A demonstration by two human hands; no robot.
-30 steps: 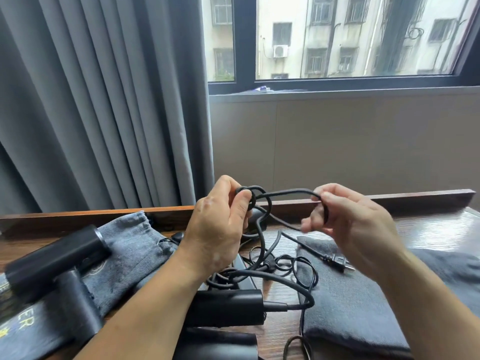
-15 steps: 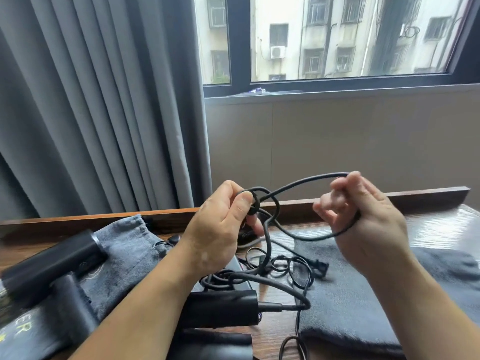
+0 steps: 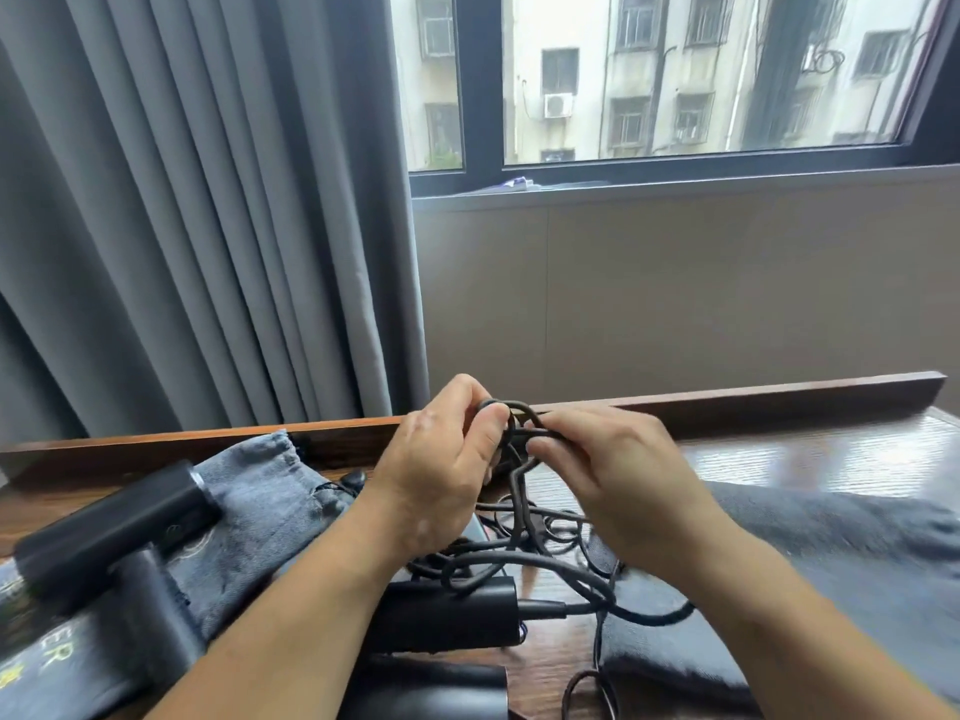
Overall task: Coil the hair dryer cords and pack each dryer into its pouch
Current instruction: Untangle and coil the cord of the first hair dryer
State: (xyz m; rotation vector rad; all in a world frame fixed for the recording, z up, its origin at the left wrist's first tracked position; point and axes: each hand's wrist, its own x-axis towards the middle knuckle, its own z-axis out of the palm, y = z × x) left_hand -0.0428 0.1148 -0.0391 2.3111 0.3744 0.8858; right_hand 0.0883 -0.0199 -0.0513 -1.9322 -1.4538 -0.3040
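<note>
1. While coiling: step judged mid-coil on cord of centre dryer, which lies on table, unpouched.
2. Left hand: raised above table, thumb and fingers pinching gathered loops.
3. Right hand: just beside, fingers curled round same cord at loop.
4. Next move likely calls for drawing up tangled slack below.

Cord turns inside left hand hidden behind its fingers; count unreadable. Middle dryer: left end under left forearm. Dark object below cut by bottom edge, kind unclear. Left dryer blurred. Right pouch blurred, runs off frame.
</note>
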